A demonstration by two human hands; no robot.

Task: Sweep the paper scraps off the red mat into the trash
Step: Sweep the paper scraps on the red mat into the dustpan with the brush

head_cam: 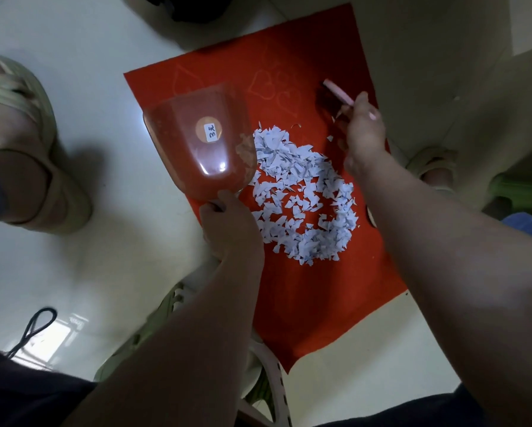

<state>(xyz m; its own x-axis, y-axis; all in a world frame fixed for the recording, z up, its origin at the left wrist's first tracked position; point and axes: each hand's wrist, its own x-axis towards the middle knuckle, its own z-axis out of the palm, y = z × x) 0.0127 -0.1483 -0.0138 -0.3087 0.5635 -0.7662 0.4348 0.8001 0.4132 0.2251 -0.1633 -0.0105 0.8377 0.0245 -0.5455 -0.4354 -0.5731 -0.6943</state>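
Note:
A red mat (329, 297) lies on the pale floor. A heap of small white paper scraps (301, 195) covers its middle. My left hand (230, 223) grips the handle of a clear pinkish dustpan (197, 143), which rests at the mat's left edge with its mouth touching the heap. The pan carries a round sticker. My right hand (363, 131) holds a small pink-handled brush (338, 92) above the mat's far right, beyond the heap. A few stray scraps lie near that hand. No trash container shows.
A foot in a beige sandal (21, 140) stands at left on the white tiles. Another sandalled foot (434, 167) is at right next to something green. A black cord loop (33, 331) lies at lower left. A slatted plastic stool (264, 383) sits under me.

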